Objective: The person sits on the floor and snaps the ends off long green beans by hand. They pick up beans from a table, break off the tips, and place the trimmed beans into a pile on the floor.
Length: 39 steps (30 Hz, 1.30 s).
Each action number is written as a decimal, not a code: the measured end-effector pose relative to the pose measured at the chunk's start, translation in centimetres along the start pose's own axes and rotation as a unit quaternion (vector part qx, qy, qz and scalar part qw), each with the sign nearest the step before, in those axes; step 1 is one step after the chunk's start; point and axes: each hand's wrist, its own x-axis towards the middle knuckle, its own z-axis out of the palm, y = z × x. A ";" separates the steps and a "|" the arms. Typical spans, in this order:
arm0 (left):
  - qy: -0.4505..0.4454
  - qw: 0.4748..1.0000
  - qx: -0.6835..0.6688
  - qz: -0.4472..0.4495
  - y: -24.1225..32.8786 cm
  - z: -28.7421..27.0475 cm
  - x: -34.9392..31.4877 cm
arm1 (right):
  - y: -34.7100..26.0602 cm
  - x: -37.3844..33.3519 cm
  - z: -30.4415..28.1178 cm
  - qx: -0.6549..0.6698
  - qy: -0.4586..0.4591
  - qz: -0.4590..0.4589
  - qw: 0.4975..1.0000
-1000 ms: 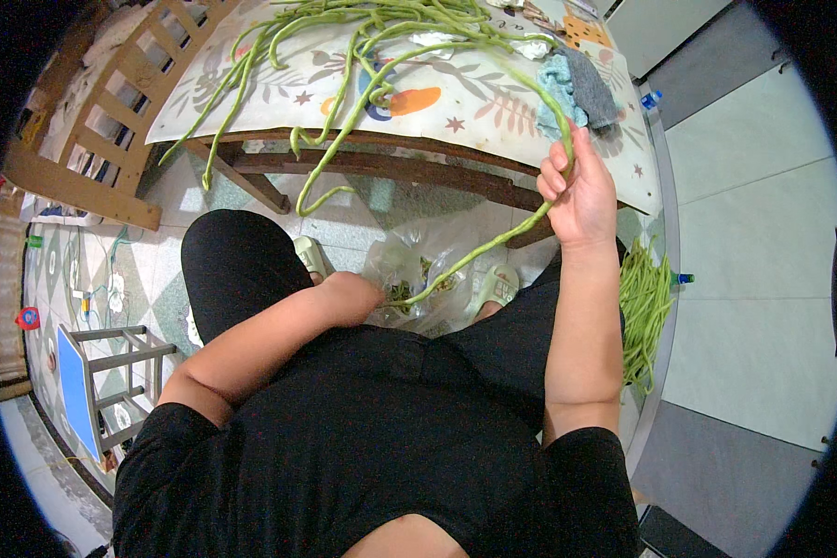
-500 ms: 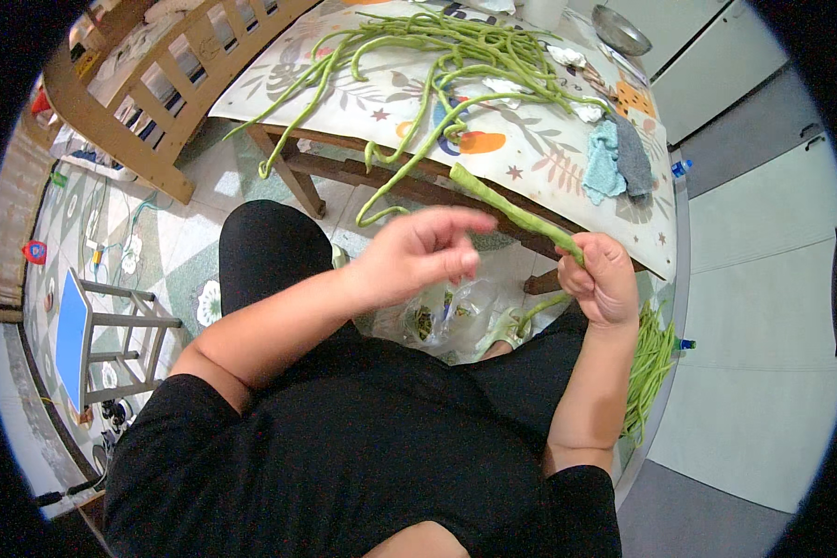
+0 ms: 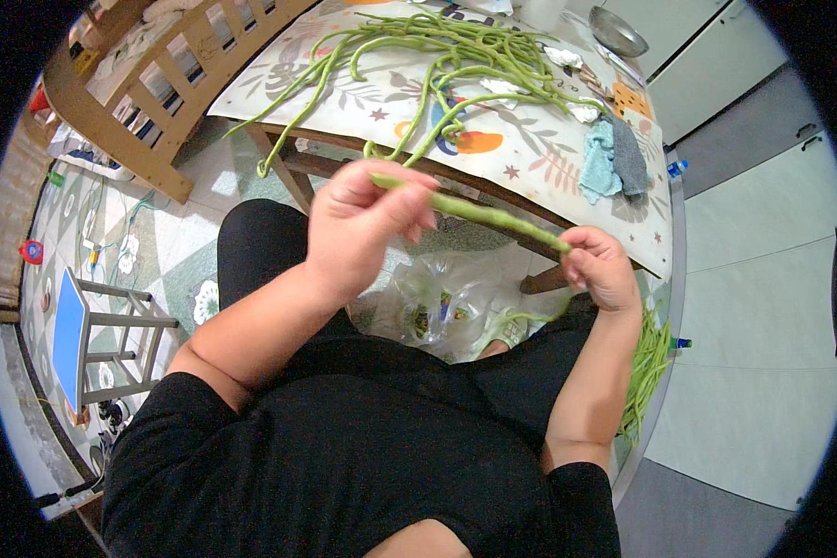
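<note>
A long green bean (image 3: 498,217) stretches between my two hands, in front of the table's near edge. My left hand (image 3: 358,223) is closed around its left end, the thumb lying across it. Farther right, my right hand (image 3: 606,270) pinches the bean between thumb and fingers. A thin green length hangs below the right hand, over a clear plastic bag (image 3: 405,284) on the floor between my legs. Beyond my hands, a heap of long beans (image 3: 465,42) lies on the table (image 3: 344,116), some of them drooping over its front edge.
Teal and grey cloths (image 3: 604,167) lie at the table's right side, near a metal bowl (image 3: 618,33). More beans (image 3: 649,372) are heaped beside my right leg. A blue-topped stool (image 3: 70,339) stands at left, below a wooden railing (image 3: 158,102). Pale cabinets (image 3: 763,279) line the right.
My left hand has moved left and up and closed on the bean's free end. The bean has swung lower and flatter. My right hand keeps its hold, almost in place.
</note>
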 end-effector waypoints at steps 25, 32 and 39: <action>-0.138 0.908 0.035 -0.394 -5.9 2.5 -2.7 | 2.2 -25.1 -17.5 -0.197 0.666 -0.088 0.714; -0.146 0.894 0.070 -0.417 -6.8 2.9 -2.9 | 19.2 -27.3 -20.8 -0.556 0.545 0.252 0.575; -0.147 0.898 0.093 -0.404 -7.2 2.7 -2.9 | 18.7 -24.9 -18.4 -0.574 0.548 0.319 0.519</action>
